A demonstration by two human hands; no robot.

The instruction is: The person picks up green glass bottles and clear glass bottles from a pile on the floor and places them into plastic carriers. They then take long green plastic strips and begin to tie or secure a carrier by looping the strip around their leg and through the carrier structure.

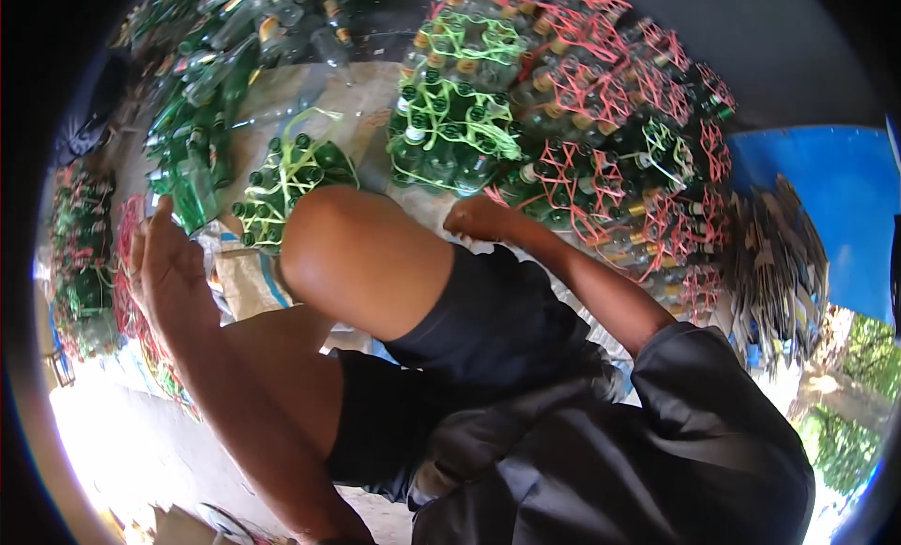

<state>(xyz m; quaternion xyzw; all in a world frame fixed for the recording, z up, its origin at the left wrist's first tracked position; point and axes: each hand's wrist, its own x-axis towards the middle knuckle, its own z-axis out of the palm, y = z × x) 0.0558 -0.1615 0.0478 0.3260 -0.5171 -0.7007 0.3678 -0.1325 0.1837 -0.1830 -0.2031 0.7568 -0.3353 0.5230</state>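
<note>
My left hand [171, 263] is raised at the left, its fingers partly extended and apart. Its fingertips come close to a green glass bottle [192, 196] at the near end of a loose pile; I see no grip on it. Beyond my bent knee, my right hand [477, 218] is closed, fingers curled under, and what they may hold is hidden. Just past the knee stands a bundle of green bottles [298, 174] wrapped in light-green plastic strapping, a loose strap end sticking up. Another green-strapped bundle [450, 137] stands beyond my right hand.
Many bottle bundles in red netting-like straps [587, 184] fill the right. Loose bottles [253, 29] lie heaped at the far left. More bundles [84, 263] line the left side. Flattened cardboard [774, 263] leans near a blue panel [817, 216]. A brown sack [249, 282] lies beside my knee.
</note>
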